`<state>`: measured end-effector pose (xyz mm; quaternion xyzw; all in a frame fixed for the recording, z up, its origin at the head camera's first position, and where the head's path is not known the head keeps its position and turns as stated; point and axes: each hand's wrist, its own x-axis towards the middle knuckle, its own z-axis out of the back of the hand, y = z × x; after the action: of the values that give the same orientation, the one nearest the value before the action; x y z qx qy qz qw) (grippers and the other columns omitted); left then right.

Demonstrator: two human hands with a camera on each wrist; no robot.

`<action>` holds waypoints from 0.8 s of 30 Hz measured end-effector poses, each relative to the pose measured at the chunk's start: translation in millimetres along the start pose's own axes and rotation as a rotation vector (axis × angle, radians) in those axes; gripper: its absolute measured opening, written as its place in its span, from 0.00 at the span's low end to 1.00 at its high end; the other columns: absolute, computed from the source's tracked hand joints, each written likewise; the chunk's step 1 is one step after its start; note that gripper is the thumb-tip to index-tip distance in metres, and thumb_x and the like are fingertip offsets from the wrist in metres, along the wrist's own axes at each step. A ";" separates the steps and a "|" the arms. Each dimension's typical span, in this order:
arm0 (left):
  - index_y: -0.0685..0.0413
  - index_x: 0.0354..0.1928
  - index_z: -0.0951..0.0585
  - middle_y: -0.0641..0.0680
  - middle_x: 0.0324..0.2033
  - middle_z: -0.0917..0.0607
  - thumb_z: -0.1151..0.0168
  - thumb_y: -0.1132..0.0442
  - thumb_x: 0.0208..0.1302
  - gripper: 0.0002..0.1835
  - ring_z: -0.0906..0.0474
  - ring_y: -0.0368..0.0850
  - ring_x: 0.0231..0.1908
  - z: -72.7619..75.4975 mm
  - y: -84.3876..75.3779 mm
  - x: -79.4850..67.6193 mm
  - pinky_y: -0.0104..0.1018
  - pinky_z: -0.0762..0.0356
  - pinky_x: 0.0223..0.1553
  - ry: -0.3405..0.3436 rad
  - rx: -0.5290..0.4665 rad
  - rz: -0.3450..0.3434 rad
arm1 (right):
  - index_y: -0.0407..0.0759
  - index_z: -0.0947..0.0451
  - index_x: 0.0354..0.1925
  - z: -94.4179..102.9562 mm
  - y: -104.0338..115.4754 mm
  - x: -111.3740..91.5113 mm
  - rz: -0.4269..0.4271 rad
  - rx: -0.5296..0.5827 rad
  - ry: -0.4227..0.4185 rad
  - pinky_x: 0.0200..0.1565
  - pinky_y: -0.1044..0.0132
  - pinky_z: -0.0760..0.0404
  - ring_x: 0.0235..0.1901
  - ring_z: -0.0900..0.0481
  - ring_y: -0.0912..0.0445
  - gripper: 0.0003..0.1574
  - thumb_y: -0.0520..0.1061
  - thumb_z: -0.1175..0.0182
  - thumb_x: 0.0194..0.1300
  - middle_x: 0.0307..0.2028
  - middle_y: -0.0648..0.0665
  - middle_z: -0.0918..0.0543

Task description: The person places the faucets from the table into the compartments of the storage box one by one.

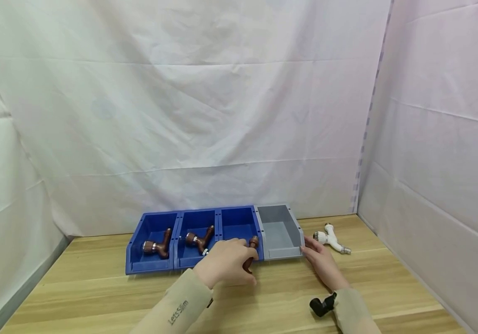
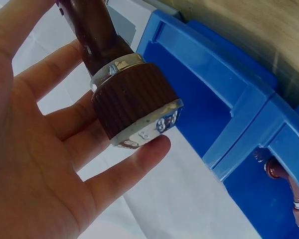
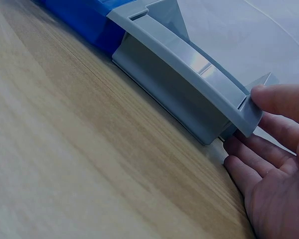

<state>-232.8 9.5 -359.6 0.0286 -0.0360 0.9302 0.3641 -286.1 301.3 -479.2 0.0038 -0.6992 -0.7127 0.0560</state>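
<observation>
In my left hand [image 1: 228,262] I hold a brown tap [image 2: 134,97] with a ribbed, silver-capped knob, over the front of the third blue bin [image 1: 236,217]. The left wrist view shows the thumb and fingers round its pipe end, the knob lying in front of the palm. My right hand [image 1: 324,266] grips the front right corner of the grey bin [image 3: 174,84], thumb on the rim and the other fingers along the outer side. Inside the grey bin only its bare floor shows.
Two more brown taps lie in the blue bins to the left, one tap [image 1: 164,245] in the first and another tap [image 1: 201,242] in the second. A white tap [image 1: 334,240] lies on the wooden table [image 1: 97,297] right of the grey bin. White cloth [image 1: 205,116] hangs behind.
</observation>
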 end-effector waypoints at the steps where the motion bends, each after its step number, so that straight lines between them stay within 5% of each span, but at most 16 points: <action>1: 0.32 0.41 0.22 0.39 0.26 0.30 0.36 0.36 0.39 0.24 0.36 0.36 0.26 0.3 0.2 0.4 0.34 0.36 0.24 0.000 -0.002 0.001 | 0.36 0.44 0.62 0.0 -0.2 0.0 -0.007 0.009 -0.001 0.49 0.74 0.34 0.59 0.41 0.51 0.33 0.43 0.47 0.61 0.61 0.38 0.40; 24: 0.33 0.43 0.22 0.40 0.27 0.29 0.38 0.33 0.39 0.27 0.36 0.36 0.26 -0.4 8.6 1.0 0.33 0.36 0.23 0.017 0.014 0.012 | 0.37 0.44 0.62 0.6 1.3 0.5 -0.020 0.006 -0.001 0.51 0.72 0.35 0.59 0.41 0.50 0.33 0.43 0.47 0.61 0.61 0.38 0.40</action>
<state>-239.3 3.9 -360.3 0.0229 -0.0264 0.9329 0.3584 -286.6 301.9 -477.9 0.0106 -0.7013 -0.7112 0.0486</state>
